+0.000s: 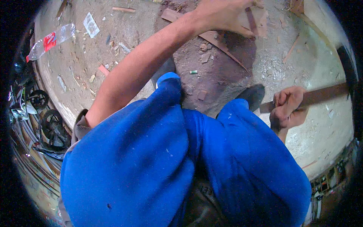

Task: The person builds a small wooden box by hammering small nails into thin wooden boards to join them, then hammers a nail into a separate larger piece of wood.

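Observation:
My left hand [222, 16] reaches far forward over the dusty floor. Its thumb and fingers are spread around a small flat brown piece of wood [261, 24]; I cannot tell whether they touch it. On the right side, my right hand [290, 108] is closed around a long, flat, dark brown wooden strip [327, 93], which runs out toward the right rim. Beneath my left wrist lies another long thin wooden strip [223, 47], slanting across the floor.
A clear plastic bottle with a red label [50, 41] lies at the far left. Wood scraps, a small green-and-white cylinder [193, 72] and rubble litter the floor [223, 89]. Black wheels [55, 128] stand at the left edge. My blue-clothed knees fill the near part.

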`<action>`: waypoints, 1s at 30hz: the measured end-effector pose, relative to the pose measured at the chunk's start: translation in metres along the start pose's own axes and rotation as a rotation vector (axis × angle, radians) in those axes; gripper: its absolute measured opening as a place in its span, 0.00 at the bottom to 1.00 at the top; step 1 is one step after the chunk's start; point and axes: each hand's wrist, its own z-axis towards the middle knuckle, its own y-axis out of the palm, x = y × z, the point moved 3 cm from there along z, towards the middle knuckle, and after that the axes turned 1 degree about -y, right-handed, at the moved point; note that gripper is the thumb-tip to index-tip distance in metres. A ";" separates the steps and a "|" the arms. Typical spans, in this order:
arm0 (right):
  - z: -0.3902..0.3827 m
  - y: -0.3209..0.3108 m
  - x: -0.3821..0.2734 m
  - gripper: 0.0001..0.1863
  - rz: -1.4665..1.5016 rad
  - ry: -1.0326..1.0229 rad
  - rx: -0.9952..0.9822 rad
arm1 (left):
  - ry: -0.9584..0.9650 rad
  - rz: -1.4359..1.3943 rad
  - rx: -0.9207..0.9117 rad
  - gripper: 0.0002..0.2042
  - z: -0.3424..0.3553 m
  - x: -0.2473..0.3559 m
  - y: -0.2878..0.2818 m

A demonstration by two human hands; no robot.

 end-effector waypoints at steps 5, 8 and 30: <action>0.020 0.023 -0.008 0.18 -0.630 -0.205 -0.141 | 0.041 0.011 0.000 0.41 0.012 -0.012 -0.009; 0.002 0.000 0.014 0.17 -0.038 -0.028 0.056 | -0.004 -0.075 -0.027 0.40 -0.003 0.002 -0.006; 0.000 0.016 -0.012 0.23 -0.443 -0.112 0.018 | 0.031 0.016 0.043 0.41 0.000 -0.005 0.003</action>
